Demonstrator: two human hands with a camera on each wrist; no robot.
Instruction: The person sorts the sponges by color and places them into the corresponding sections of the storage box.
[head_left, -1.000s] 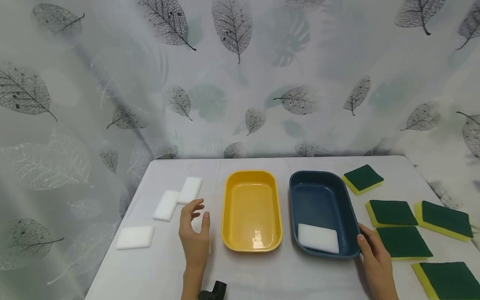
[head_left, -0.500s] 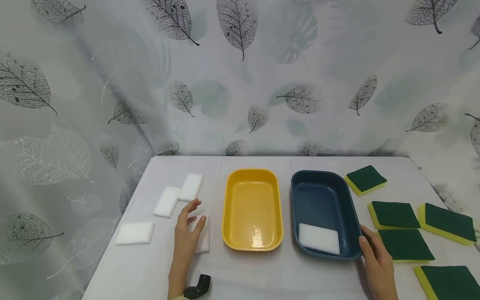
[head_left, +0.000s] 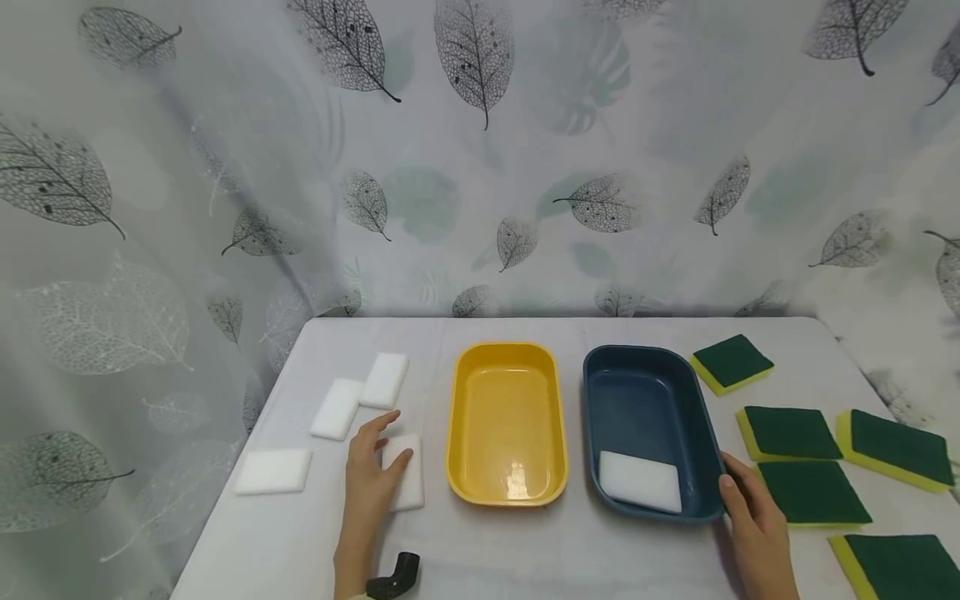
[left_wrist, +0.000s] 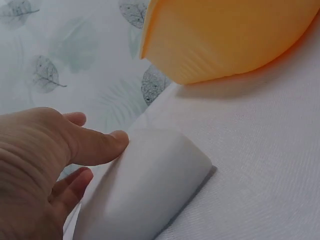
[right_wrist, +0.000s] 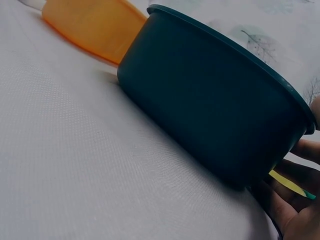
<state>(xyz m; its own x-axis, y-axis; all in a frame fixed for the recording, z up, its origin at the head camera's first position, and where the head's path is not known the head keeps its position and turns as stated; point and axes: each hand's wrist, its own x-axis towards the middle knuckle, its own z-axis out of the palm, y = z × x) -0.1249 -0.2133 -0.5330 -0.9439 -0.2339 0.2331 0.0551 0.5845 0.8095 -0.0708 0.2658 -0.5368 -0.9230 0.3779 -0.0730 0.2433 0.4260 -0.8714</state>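
Note:
My left hand [head_left: 371, 467] hovers over a white melamine sponge [head_left: 408, 479] left of the yellow tray [head_left: 453, 433]. In the left wrist view the thumb reaches the near edge of that sponge [left_wrist: 155, 180], while the other fingers stay loose beside it, not closed round it. My right hand [head_left: 757, 525] holds the blue tray [head_left: 637, 392] at its lower right corner, thumb at the rim and fingers against the outer wall. Inside the blue tray, near its front end, lies another white sponge [head_left: 640, 481]. The yellow tray holds nothing.
Three more white sponges lie on the left, one of them a flat sponge [head_left: 273, 472]. Several green-and-yellow scouring sponges [head_left: 813, 492] are spread to the right, close to my right hand. A leaf-patterned curtain [head_left: 480, 167] hangs behind the white-covered table [head_left: 525, 558].
My left hand has shifted left and slightly down, its thumb coming onto the white sponge, which was mostly hidden behind it. My right hand keeps its hold on the blue tray.

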